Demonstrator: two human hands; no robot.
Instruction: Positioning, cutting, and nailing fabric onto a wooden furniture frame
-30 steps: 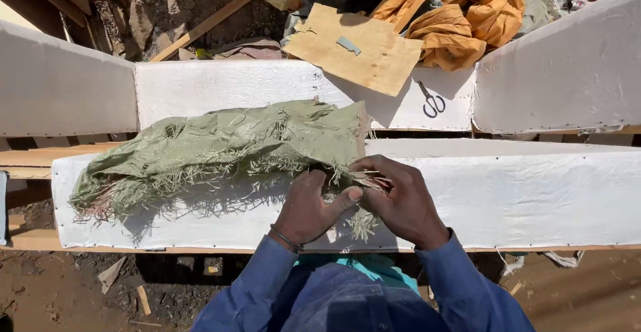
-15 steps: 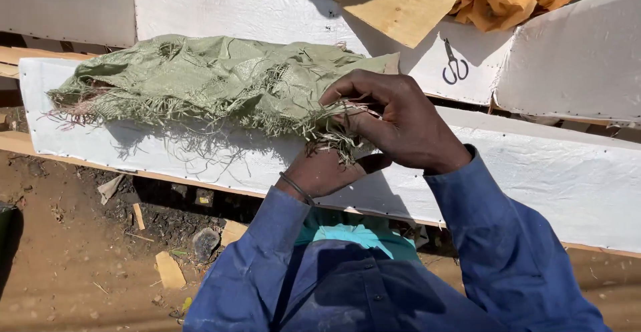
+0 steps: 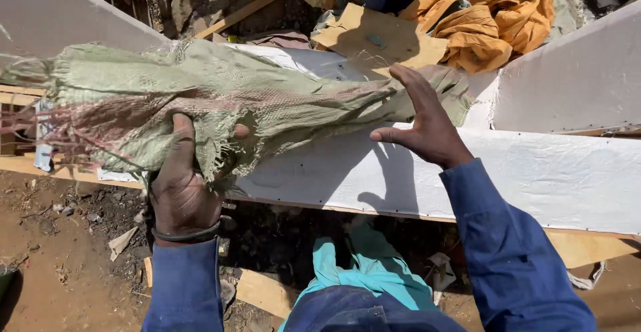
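Note:
A frayed green woven sack, bunched lengthwise, is lifted off the white board in front of me. My left hand grips it from below near its middle, thumb and fingers wrapped around the fabric. My right hand is at the sack's right end with fingers spread, palm against the cloth, not closed around it. Loose threads hang from the sack's left end and under my left hand.
White panels stand on edge around the work spot. Behind lie a plywood piece, an orange cloth and a wooden batten. Below is dirt ground with wood scraps.
The sack has been raised off the white board. My left hand moved from the frayed edge to grip the sack's middle; my right hand let go of the threads and opened at the right end.

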